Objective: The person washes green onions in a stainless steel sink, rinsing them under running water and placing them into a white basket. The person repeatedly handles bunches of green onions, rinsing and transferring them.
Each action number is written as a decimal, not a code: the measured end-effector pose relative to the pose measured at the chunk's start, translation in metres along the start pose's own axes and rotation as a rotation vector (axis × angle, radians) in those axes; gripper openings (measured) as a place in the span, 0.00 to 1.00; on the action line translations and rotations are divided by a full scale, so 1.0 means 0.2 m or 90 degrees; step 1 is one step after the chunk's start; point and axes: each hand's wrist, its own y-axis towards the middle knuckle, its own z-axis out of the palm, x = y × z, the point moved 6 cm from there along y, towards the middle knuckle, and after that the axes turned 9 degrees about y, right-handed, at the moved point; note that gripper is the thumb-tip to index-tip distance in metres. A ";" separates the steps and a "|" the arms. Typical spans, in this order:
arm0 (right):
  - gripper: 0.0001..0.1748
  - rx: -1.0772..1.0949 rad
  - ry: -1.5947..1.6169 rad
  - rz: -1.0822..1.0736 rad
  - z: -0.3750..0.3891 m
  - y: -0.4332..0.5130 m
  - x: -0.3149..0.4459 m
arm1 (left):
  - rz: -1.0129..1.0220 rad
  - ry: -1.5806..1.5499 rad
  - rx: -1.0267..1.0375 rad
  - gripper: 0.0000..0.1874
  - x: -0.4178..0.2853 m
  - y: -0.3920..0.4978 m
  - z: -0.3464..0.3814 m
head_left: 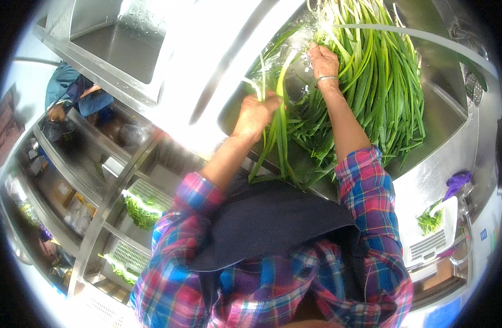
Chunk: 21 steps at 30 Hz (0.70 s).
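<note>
My left hand (pixel 257 112) grips a few green onions (pixel 280 123), white ends up, long leaves hanging down towards my apron (pixel 283 225). My right hand (pixel 325 63), with a bracelet at the wrist, is beside the pale ends of a large bunch of green onions (pixel 382 90). Its fingertips are partly hidden, and whether they pinch a stalk is unclear. The bunch lies in a stainless steel sink (pixel 443 98). More loose leaves (pixel 316 135) lie between my forearms. Bright water splashes just beyond my right hand, at the end of a curved faucet spout (pixel 398 28).
Another steel basin (pixel 115 61) stands at upper left. Metal shelving (pixel 99 213) on the left holds white baskets (pixel 150 192) of greens. At right is a white basket (pixel 433 233) with cut greens, near a purple cloth (pixel 458 182). Someone in blue (pixel 76 90) is at far left.
</note>
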 end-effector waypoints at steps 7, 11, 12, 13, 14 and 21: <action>0.26 0.315 -0.626 -0.119 0.18 -0.31 0.06 | 0.017 0.013 -0.023 0.11 0.01 0.03 0.01; 0.30 0.201 -0.480 -0.141 0.08 -0.43 0.33 | -0.006 -0.085 -0.003 0.12 0.00 0.02 0.02; 0.26 0.133 -0.448 -0.224 0.04 -0.45 0.34 | -0.007 -0.099 0.010 0.12 0.00 0.03 0.02; 0.25 0.160 -0.370 -0.197 0.03 -0.47 0.28 | -0.007 -0.113 0.020 0.12 0.00 0.03 0.03; 0.24 0.185 -0.292 -0.169 0.02 -0.49 0.23 | -0.014 -0.142 0.043 0.12 0.00 0.03 0.04; 0.24 0.384 0.093 0.193 0.04 -0.61 0.24 | -0.020 -0.185 0.067 0.13 -0.06 0.05 0.05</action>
